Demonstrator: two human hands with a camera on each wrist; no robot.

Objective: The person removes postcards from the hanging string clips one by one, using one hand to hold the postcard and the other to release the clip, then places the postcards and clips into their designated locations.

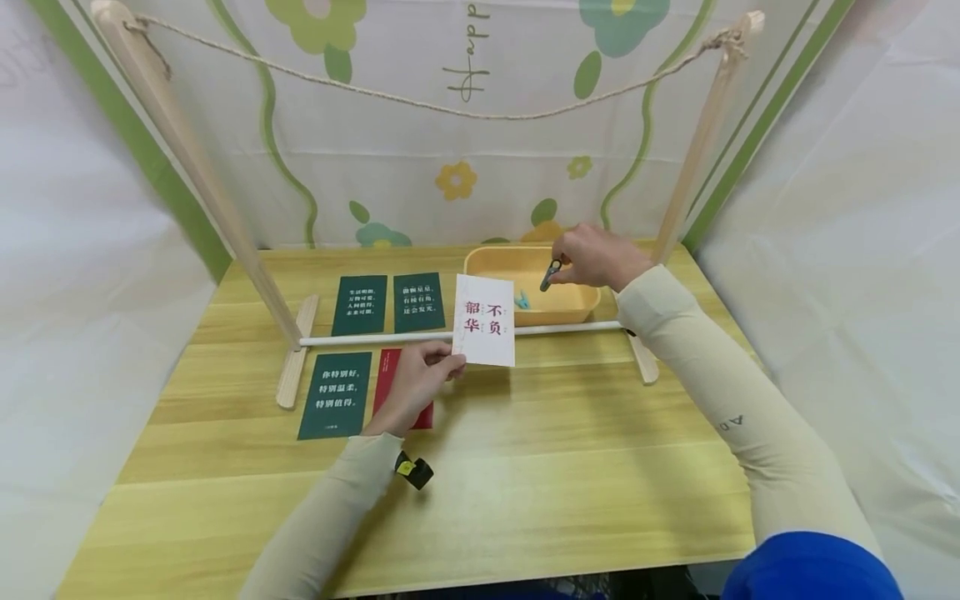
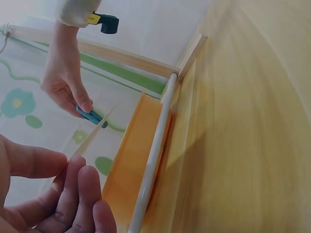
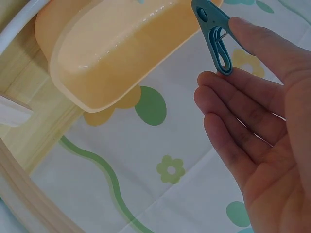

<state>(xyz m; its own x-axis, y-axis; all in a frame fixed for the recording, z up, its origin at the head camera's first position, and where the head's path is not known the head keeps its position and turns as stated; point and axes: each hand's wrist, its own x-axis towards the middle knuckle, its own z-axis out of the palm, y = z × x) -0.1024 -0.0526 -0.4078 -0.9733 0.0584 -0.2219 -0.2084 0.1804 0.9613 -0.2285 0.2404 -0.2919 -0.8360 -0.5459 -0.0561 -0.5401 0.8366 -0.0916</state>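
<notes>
My left hand [image 1: 417, 382] pinches a white card [image 1: 483, 321] with red characters by its lower left corner, above the white crossbar. Seen from the left wrist, the card [image 2: 87, 138] is edge-on between thumb and fingers. Over the yellow tray, my right hand [image 1: 600, 255] pinches a dark teal clothespin [image 3: 214, 36] between thumb and forefinger. The clothespin is apart from the card in the head view. A lighter blue clothespin [image 1: 522, 301] lies in the tray [image 1: 555, 317]. Partly under my left hand is a red card [image 1: 386, 375] on the table.
A twine rope [image 1: 420, 103] sags between two wooden posts [image 1: 198, 179]. The white crossbar [image 1: 375, 340] joins their feet low over the table. Several green cards, such as the front one [image 1: 335, 396], lie at the left. A floral cloth [image 1: 495, 192] hangs behind.
</notes>
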